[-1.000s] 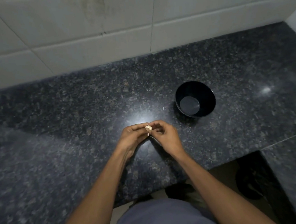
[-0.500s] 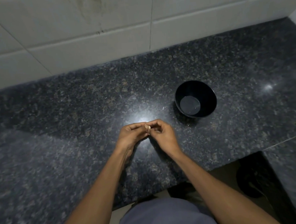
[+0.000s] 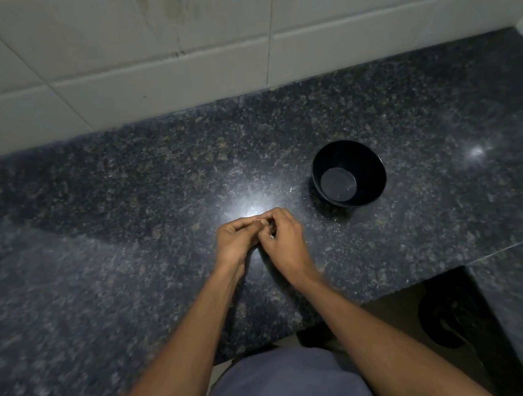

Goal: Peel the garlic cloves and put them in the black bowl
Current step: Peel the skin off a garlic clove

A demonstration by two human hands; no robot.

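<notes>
Speckled dark granite forms the desk (image 3: pixel 126 212) under a white tiled wall (image 3: pixel 141 49), where the left hand (image 3: pixel 237 239) and right hand (image 3: pixel 285 239) pinch together around a barely visible garlic clove (image 3: pixel 271 234), near the empty black bowl (image 3: pixel 348 173).

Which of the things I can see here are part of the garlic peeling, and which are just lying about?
Part of the job:
left hand
right hand
garlic clove, pinched between both hands, mostly hidden
black bowl, no cloves in it

Just lying about:
granite counter
tiled wall
small pale scrap beside the bowl
</notes>
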